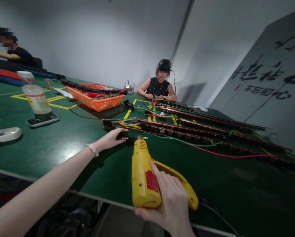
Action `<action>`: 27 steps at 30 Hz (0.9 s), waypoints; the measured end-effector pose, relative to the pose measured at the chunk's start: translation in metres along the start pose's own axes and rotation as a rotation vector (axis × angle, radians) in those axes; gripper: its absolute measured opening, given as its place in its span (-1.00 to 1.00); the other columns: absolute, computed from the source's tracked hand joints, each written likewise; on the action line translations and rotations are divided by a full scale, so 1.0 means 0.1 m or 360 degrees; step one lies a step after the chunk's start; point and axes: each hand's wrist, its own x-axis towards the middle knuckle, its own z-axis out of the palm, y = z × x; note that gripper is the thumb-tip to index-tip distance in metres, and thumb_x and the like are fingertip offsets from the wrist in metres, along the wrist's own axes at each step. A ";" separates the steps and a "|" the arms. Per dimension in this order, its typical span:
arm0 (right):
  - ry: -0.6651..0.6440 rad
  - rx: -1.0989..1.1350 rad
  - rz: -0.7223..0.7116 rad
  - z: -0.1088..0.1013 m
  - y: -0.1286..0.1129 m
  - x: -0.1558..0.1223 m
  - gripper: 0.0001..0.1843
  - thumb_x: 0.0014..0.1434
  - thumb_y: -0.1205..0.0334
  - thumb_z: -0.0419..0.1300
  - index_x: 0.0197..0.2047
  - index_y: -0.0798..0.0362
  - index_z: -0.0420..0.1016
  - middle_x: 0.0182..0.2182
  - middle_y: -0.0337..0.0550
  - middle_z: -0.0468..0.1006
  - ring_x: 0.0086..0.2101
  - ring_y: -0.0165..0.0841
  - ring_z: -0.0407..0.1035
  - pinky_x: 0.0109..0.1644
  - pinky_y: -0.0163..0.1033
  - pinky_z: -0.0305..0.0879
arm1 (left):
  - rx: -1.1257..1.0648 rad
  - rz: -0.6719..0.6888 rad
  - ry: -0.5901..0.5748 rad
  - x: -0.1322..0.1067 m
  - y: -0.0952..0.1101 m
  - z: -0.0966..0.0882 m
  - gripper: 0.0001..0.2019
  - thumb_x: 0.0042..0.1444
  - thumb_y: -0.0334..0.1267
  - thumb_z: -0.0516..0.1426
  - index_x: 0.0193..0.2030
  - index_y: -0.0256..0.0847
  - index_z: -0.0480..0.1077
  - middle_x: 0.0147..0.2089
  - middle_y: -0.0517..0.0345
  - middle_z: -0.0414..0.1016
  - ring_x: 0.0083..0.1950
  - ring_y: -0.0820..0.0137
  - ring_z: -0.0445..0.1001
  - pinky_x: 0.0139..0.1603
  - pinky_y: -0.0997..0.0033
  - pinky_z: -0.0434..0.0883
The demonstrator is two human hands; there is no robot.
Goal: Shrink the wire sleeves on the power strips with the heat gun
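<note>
My right hand (pixel 170 194) is wrapped round the body of a yellow heat gun (pixel 139 168) with a red label, its nozzle (pixel 139 138) pointing away from me. Further forward, my left hand (pixel 111 140) grips a small black connector block (pixel 123 135) close to the table. A short dark wire ending in a metal ring terminal (pixel 145 138) lies by the nozzle. Colored wires (pixel 129 124) run from behind my left hand into a long black and copper strip assembly (pixel 162 128). A green wire and a red wire (pixel 236 156) trail off to the right.
An orange basket (pixel 98 103) holding another strip stands beyond my left hand. On the left are a bottle (pixel 36 97), a phone (pixel 42 120) and a white oval object (pixel 7 134). Several strips lie to the right. One person (pixel 159 87) sits opposite, another (pixel 19 54) far left.
</note>
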 end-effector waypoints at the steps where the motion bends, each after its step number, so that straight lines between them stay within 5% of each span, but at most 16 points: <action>1: 0.0010 -0.0017 0.0014 0.00 0.05 -0.02 0.09 -0.11 -0.47 0.08 0.29 0.13 0.08 -0.30 -0.12 0.46 -0.36 -0.23 0.34 -0.26 -0.12 0.18 | 0.0016 0.0012 0.0004 0.00 -0.01 0.00 -0.61 0.12 -0.13 0.13 0.07 -0.21 0.29 0.03 0.00 0.44 0.05 0.24 0.42 0.10 0.16 0.38; 18: 0.0078 -0.0314 0.0213 -0.03 -0.03 -0.10 0.12 -0.09 -0.55 0.00 0.28 0.17 0.10 -0.27 -0.03 0.46 -0.32 -0.17 0.31 -0.22 -0.09 0.17 | 0.0390 -0.0009 -0.0138 -0.02 0.15 -0.05 -0.32 -0.01 0.19 0.15 0.16 -0.21 0.26 0.06 -0.07 0.44 0.06 0.12 0.42 0.04 0.19 0.34; 27: 0.0116 -0.0264 0.0074 -0.01 -0.15 -0.11 0.13 -0.10 -0.54 0.02 0.27 0.18 0.09 -0.27 -0.02 0.46 -0.33 -0.17 0.32 -0.23 -0.08 0.20 | 0.0479 0.0039 -0.0060 -0.01 0.19 -0.03 -0.52 0.12 0.03 0.09 0.12 -0.15 0.27 0.07 0.00 0.39 0.03 0.21 0.43 0.01 0.26 0.36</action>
